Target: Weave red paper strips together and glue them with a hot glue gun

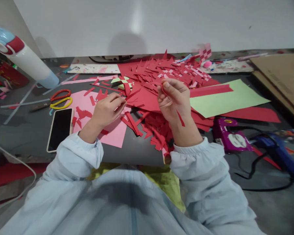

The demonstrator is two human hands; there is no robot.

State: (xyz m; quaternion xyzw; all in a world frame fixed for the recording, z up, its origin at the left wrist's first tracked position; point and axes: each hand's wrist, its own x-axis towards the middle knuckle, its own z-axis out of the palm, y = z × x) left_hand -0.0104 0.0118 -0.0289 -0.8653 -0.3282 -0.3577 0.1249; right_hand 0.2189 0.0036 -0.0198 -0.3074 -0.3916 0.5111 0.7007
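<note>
My right hand (175,99) pinches a red paper strip (180,118) between thumb and fingers; its pointed end hangs across my palm toward the wrist. The fingertips of my left hand (107,109) are pressed together, with thin red slivers right at them; I cannot tell whether it grips one. Below my left hand lies a pink sheet (115,138) scattered with red paper scraps (82,113). Between and beyond both hands spreads a heap of cut red paper pieces (159,73), some with pink checks. Beside my right hand, a light green sheet (217,102) carries a red strip.
Left of my hands are a phone (60,129), scissors (60,99) with red and yellow handles, and a tilted white bottle (30,62). At right lie a purple box (231,135), a blue glue gun (275,147) with black cable, and cardboard (279,78). A white wall panel stands behind.
</note>
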